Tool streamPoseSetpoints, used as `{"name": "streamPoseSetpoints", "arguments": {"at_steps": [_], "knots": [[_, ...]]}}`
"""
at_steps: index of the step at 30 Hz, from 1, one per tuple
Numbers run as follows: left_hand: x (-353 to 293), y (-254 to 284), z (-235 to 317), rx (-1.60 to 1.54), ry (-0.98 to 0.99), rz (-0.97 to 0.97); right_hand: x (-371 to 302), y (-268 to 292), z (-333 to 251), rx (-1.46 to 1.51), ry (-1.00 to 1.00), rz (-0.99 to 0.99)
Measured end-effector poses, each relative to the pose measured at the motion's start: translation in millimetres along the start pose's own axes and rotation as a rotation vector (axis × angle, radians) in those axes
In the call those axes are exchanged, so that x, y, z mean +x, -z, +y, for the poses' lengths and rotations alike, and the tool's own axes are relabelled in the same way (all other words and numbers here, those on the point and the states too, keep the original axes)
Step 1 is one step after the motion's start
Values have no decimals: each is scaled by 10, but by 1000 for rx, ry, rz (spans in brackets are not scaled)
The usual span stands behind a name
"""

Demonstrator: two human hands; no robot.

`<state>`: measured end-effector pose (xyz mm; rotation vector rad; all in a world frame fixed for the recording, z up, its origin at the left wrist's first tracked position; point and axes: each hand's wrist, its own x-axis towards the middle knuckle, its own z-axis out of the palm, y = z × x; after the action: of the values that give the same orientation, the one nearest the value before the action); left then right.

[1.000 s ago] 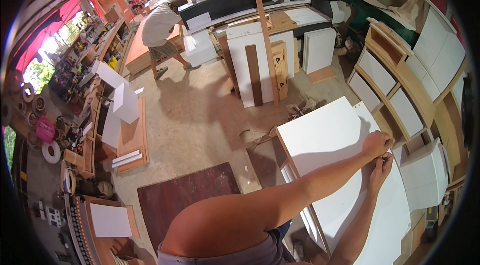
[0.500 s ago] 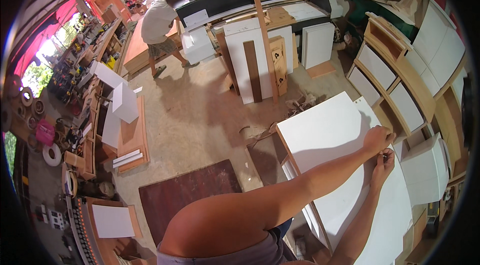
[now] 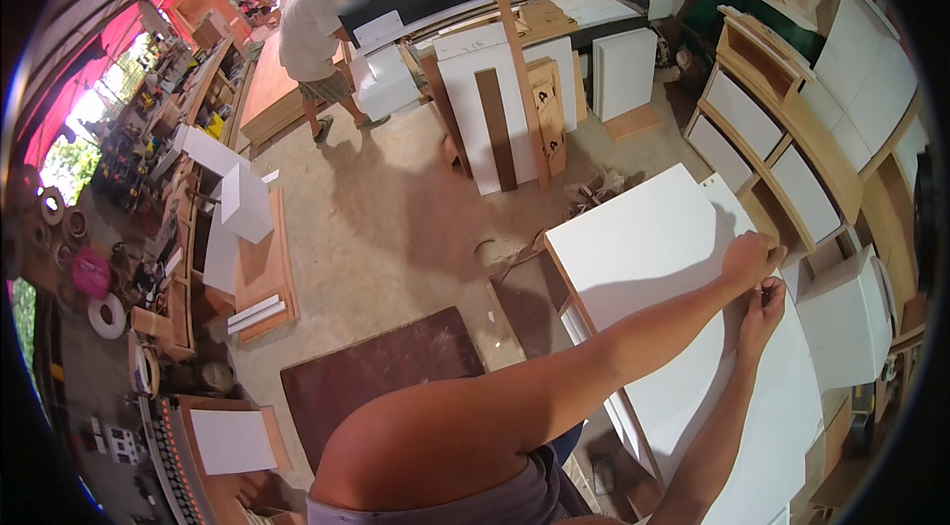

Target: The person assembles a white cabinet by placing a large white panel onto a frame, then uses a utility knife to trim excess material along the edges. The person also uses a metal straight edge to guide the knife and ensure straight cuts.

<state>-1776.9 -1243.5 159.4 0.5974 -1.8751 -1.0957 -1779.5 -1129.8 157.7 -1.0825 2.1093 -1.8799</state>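
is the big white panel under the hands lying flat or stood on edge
Lying flat: the white panel shows its broad face upward, and both the left hand and right hand are at its far edge.

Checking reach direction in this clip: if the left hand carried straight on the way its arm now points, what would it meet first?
The left hand rests at the far edge of the white panel, pointing right. Just beyond lies the wooden shelf unit with white drawer fronts; that likely comes first, though depth is unclear.

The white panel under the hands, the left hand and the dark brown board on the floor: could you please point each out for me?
white panel [image 3: 653, 258]: head view, on its bare top face.
left hand [image 3: 747, 260]: head view, on the back of the hand.
dark brown board [image 3: 381, 372]: head view, on the middle of its face.
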Motion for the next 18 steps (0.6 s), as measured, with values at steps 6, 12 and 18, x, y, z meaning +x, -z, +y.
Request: {"name": "streamPoseSetpoints", "arguments": {"at_steps": [6, 12, 18], "knots": [[8, 44, 26, 0, 46, -50, 13, -5, 87, 95, 10, 9], [15, 74, 62, -27, 44, -26, 14, -25, 45, 50, -29, 10], [1, 40, 52, 49, 13, -18, 49, -2, 165, 183, -28, 13]]}}
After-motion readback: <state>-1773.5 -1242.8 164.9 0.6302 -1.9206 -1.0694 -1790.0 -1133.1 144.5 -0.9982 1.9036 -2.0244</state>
